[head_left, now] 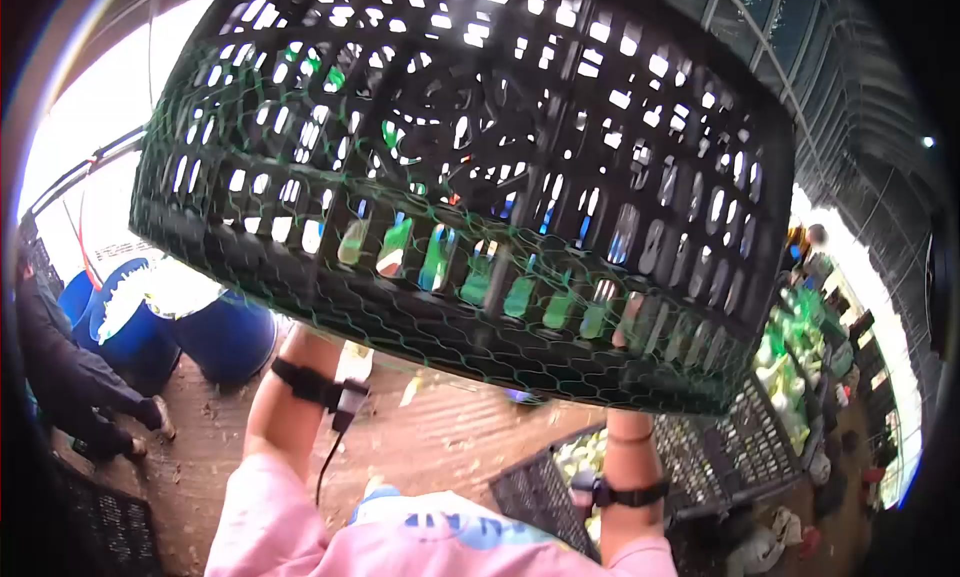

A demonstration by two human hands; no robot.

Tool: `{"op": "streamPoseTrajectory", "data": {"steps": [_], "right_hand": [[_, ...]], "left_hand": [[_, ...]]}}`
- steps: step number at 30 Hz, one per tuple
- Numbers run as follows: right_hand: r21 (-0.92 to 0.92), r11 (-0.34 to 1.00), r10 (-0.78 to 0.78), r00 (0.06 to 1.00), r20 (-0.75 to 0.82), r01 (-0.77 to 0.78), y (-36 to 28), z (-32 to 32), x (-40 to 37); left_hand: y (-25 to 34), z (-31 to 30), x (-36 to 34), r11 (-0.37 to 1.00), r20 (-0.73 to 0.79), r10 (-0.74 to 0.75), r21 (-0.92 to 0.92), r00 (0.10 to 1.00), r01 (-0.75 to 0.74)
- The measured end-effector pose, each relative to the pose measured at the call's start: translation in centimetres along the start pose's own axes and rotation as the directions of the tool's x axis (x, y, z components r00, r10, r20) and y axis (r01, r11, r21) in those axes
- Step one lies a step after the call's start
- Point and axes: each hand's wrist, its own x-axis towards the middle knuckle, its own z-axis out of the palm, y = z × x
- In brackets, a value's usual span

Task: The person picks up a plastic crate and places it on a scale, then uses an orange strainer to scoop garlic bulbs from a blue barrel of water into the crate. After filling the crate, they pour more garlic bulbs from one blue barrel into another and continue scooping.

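The black slatted crate [470, 177], with green netting [560, 347] over its near side, is raised in front of the person, spanning the space above 2 forearms. The left hand [628, 332] and right hand [318, 337] reach up to its lower part, 1 toward each end; the crate mostly hides both, so whether the fingers pinch or spread, I cannot tell. Blue barrels [225, 337] stand beyond the right forearm.
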Motion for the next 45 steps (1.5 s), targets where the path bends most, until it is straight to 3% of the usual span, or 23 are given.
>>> {"op": "streamPoseTrajectory", "data": {"steps": [3, 5, 6, 7, 10, 12, 13, 16, 17, 19, 23, 25, 29, 32, 35, 37, 39, 40, 44, 45], "right_hand": [[0.046, 0.999, 0.015, 0.999, 0.048, -0.018, -0.3, 2.6, -0.1], [0.174, 0.972, 0.139, 0.982, 0.129, -0.160, -1.8, 3.6, -1.8], [0.435, 0.796, 0.345, 0.907, 0.243, -0.420, -2.8, 3.9, -2.3], [0.500, 0.674, 0.499, 0.834, 0.236, -0.545, -5.9, 4.3, -2.2], [0.436, 0.589, 0.650, 0.719, 0.244, -0.680, -6.8, 6.0, -4.7], [0.472, 0.382, 0.746, 0.566, 0.351, -0.795, -5.4, 7.9, -7.0], [0.359, 0.334, 0.786, 0.467, 0.405, -0.872, -5.2, 8.4, -7.6], [0.219, 0.015, 0.853, 0.127, 0.507, -0.976, -2.8, 11.4, -12.2], [0.178, -0.091, 0.833, 0.023, 0.553, -0.980, -1.4, 12.2, -14.4], [0.122, -0.201, 0.881, -0.125, 0.455, -0.972, -1.1, 13.4, -17.1], [0.164, -0.325, 0.863, -0.222, 0.453, -0.931, 0.2, 14.0, -20.6], [0.233, -0.362, 0.877, -0.246, 0.413, -0.902, -0.2, 13.8, -19.1], [0.237, -0.386, 0.901, -0.309, 0.305, -0.892, 4.9, 13.0, -18.9], [0.269, -0.350, 0.929, -0.295, 0.223, -0.897, 10.4, 13.1, -17.6], [0.339, -0.330, 0.942, -0.283, 0.181, -0.881, 18.3, 14.3, -16.6], [0.236, -0.288, 0.958, -0.280, 0.068, -0.928, 26.5, 15.3, -19.0], [0.263, -0.339, 0.941, -0.322, 0.106, -0.903, 33.6, 17.3, -18.6], [0.232, -0.359, 0.932, -0.362, 0.031, -0.904, 36.0, 19.0, -16.0], [0.033, -0.482, 0.874, -0.477, 0.089, -0.876, 48.1, 24.8, -13.2], [0.138, -0.510, 0.858, -0.491, 0.148, -0.849, 51.6, 26.5, -15.1]], "left_hand": [[0.6, 0.0, 0.9, 0.998, -0.038, 0.061, 0.030, 0.997, -0.060], [0.7, -1.0, 0.2, 0.995, -0.099, 0.011, 0.095, 0.995, -0.001], [1.0, -1.8, -0.2, 0.985, -0.146, -0.079, 0.139, 0.986, 0.099], [0.9, -2.8, -0.9, 0.964, -0.197, -0.164, 0.176, 0.967, 0.200], [-1.1, -9.1, -2.3, 0.953, -0.205, -0.262, 0.101, 0.943, 0.286], [-1.3, -10.6, -4.1, 0.931, -0.213, -0.314, 0.124, 0.925, 0.344], [-1.2, -10.7, -4.6, 0.915, -0.238, -0.338, 0.145, 0.911, 0.377], [-3.8, -15.4, -3.4, 0.857, -0.249, -0.419, 0.208, 0.873, 0.471], [-3.7, -15.2, -3.3, 0.809, -0.357, -0.457, 0.214, 0.815, 0.548], [-5.9, -18.5, -2.8, 0.761, -0.354, -0.526, 0.209, 0.773, 0.614], [-7.6, -21.0, -1.3, 0.694, -0.241, -0.680, 0.090, 0.692, 0.714], [-8.8, -21.3, -0.2, 0.686, -0.387, -0.624, 0.144, 0.679, 0.713], [-11.2, -21.0, 3.0, 0.648, -0.392, -0.635, 0.199, 0.665, 0.736], [-13.1, -21.4, 6.1, 0.600, -0.419, -0.654, 0.221, 0.630, 0.769], [-15.8, -22.6, 9.7, 0.555, -0.525, -0.608, 0.254, 0.595, 0.792], [-17.9, -22.3, 11.6, 0.509, -0.606, -0.575, 0.260, 0.549, 0.820], [-20.4, -22.3, 14.0, 0.398, -0.703, -0.515, 0.311, 0.491, 0.863], [-22.1, -22.4, 14.9, 0.334, -0.740, -0.466, 0.361, 0.486, 0.871], [-27.7, -23.6, 18.2, 0.157, -0.720, -0.507, 0.462, 0.473, 0.873], [-30.0, -24.0, 18.4, 0.170, -0.676, -0.552, 0.481, 0.487, 0.860]]}}
